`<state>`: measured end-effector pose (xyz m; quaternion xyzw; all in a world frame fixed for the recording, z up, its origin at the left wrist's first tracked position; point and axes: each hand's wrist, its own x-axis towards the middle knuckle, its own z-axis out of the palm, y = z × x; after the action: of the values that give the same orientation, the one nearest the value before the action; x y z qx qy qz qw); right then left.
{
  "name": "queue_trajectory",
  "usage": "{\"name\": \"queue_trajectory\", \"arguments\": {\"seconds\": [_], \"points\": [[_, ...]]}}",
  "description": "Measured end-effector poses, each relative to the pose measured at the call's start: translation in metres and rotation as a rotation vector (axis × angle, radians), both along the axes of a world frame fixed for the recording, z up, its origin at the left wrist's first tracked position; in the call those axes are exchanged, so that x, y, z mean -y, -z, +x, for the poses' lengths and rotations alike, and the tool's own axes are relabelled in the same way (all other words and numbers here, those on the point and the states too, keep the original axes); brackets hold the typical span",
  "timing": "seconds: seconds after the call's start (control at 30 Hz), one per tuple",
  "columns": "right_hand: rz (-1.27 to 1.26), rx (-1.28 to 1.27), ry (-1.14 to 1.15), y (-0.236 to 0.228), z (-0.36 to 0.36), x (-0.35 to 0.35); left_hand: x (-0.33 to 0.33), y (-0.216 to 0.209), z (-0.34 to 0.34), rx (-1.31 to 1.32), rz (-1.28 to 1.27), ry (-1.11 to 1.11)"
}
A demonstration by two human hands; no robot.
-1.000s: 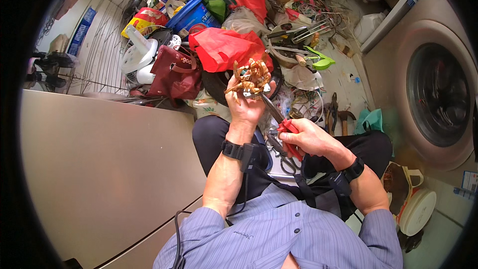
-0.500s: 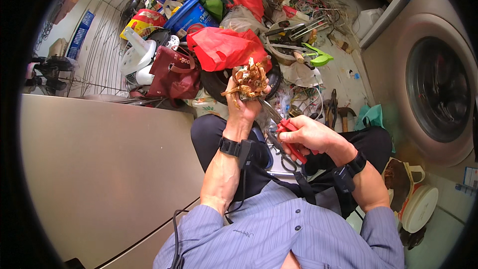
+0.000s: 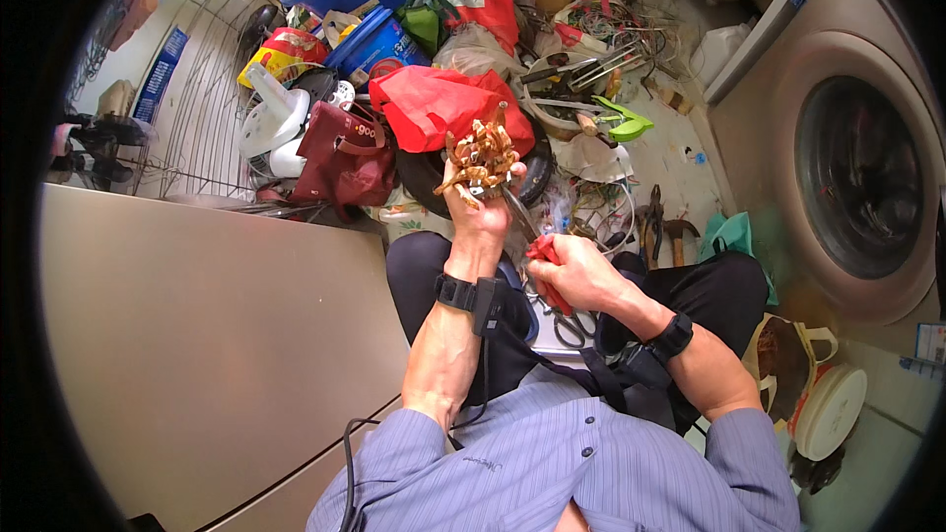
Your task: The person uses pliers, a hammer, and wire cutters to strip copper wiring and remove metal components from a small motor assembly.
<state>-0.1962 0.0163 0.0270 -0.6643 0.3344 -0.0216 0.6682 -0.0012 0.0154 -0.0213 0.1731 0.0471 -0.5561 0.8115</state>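
Observation:
My left hand (image 3: 477,221) is raised in front of me, its fingers wrapped round a ragged clump of brown, copper-coloured pieces (image 3: 483,153). What exactly the clump is, I cannot make out. My right hand (image 3: 589,274) grips red-handled pliers (image 3: 558,299). Their long metal jaws reach up to the clump's lower right edge, beside the left palm. Whether the jaw tips touch it is hidden. Below the pliers, between my knees, lie black-handled scissors (image 3: 572,331).
Behind the clump lie a red bag (image 3: 424,103) and a black tyre (image 3: 417,177). A hammer (image 3: 680,232) and dark pliers (image 3: 651,223) lie near my right knee. A washing machine (image 3: 769,128) stands at right, a flat beige panel (image 3: 217,335) at left. Wires and tools litter the floor beyond.
My right hand and the pliers have moved left, closer to my left hand. The clump has turned slightly and shifted a little left. Both hands keep their hold.

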Motion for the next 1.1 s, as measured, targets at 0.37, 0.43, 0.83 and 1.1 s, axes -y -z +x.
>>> {"name": "queue_trajectory", "arguments": {"seconds": [0.37, 0.43, 0.83, 1.1], "points": [[0.273, -0.021, -0.123, -0.015, -0.012, 0.021, -0.002, 0.003, -0.001, 0.098, -0.042, 0.075], [0.396, -0.012, -0.183, -0.018, -0.017, 0.03, -0.003, -0.01, -0.006, 0.173, 0.012, 0.08], [-0.318, -0.005, 0.11, 0.006, 0.012, -0.001, 0.007, -0.02, -0.002, 0.183, -0.018, 0.023], [-0.194, 0.023, 0.055, 0.025, 0.006, -0.002, 0.005, -0.016, -0.016, 0.171, 0.068, -0.077]]}}
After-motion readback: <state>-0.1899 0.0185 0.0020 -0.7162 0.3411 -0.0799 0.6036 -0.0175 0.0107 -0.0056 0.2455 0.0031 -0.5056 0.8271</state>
